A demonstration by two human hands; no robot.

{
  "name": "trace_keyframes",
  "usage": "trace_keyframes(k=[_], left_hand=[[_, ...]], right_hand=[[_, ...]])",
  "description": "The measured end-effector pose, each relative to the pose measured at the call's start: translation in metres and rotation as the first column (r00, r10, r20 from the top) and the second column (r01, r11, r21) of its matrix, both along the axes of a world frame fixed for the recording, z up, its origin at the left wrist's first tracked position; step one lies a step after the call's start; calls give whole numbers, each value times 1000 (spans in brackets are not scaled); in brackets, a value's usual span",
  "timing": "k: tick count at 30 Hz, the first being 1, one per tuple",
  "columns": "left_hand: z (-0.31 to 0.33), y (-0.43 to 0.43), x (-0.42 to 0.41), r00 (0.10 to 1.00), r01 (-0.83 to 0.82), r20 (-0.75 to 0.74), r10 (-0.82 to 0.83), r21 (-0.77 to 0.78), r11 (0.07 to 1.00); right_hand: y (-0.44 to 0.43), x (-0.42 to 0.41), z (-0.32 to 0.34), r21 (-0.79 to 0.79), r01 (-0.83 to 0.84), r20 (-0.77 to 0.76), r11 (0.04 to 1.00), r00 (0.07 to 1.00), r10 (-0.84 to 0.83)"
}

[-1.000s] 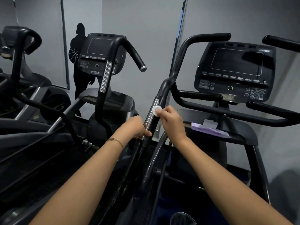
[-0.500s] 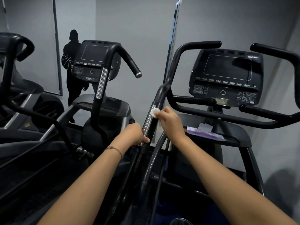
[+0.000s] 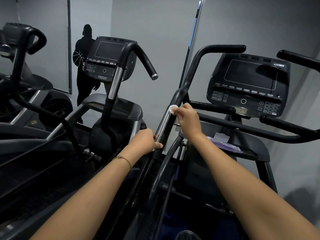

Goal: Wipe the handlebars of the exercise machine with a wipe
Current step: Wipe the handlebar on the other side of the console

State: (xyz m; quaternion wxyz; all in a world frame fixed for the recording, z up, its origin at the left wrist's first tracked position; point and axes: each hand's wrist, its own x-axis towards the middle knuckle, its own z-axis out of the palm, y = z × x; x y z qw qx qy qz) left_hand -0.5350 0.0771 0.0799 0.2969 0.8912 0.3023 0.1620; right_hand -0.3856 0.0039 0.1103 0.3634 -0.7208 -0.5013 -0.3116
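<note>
Landmark: the black, curved tubular handlebar (image 3: 174, 99) with a shiny chrome grip section, rising in front of you on the exercise machine.
Wipe: your small white round pad (image 3: 173, 108) sits pressed against the handlebar at the top end of the chrome section, just below the bend.
Right hand: your right hand (image 3: 187, 119) pinches the wipe between fingertips and thumb, knuckles just right of the handlebar.
Left hand: your left hand (image 3: 146, 141) is wrapped around the handlebar at the lower end of the chrome section, fingers closed on the tube.
Handling: the wipe looks light, thin and soft, so it will probably fold or slip if you hold only its edge; keep your fingertips flat behind its middle. The chrome appears smooth and likely slick, the tube stiff.
Where to hold: steady the handlebar low, as you do now.
Nearby: a lilac packet (image 3: 225, 144) lies on the tray right of the handlebar, below the black console (image 3: 249, 84).
</note>
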Motion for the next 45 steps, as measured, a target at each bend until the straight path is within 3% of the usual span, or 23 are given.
trace_keyframes(k=[6, 9, 13, 17, 22, 26, 28, 35, 41, 45], left_hand=[[-1, 1, -1, 1000, 18, 4, -18, 29, 999], [2, 3, 0, 1000, 30, -6, -29, 32, 999], [2, 2, 0, 1000, 30, 7, -30, 27, 999], [-1, 5, -4, 997, 64, 31, -65, 6, 998], [-22, 6, -19, 995, 76, 76, -69, -90, 993], [-32, 2, -20, 990, -4, 139, 16, -81, 997], [-37, 3, -19, 986, -8, 167, 22, -88, 996], [-40, 4, -18, 982, -22, 183, 37, -84, 996], [-40, 1, -25, 974, 23, 227, 14, -157, 987], [-40, 2, -26, 972, 39, 236, -6, -133, 990]], right_hand=[[-16, -24, -45, 18, -60, 63, 998, 996, 59], [-14, -16, -35, -1, -85, 67, 996, 994, 85], [5, 6, -5, 47, 27, -30, 999, 999, -26], [0, -7, -24, 82, -3, 23, 997, 1000, 1], [-26, -30, -62, -122, -146, 142, 982, 976, 163], [-9, -14, -28, 2, -60, 45, 998, 997, 60], [-7, -16, -32, 26, -36, 68, 999, 997, 34], [-32, -35, -72, -190, -136, 233, 972, 956, 179], [-18, -36, -61, -13, -60, 100, 998, 993, 61], [-34, -55, -87, -172, -111, 218, 979, 965, 148]])
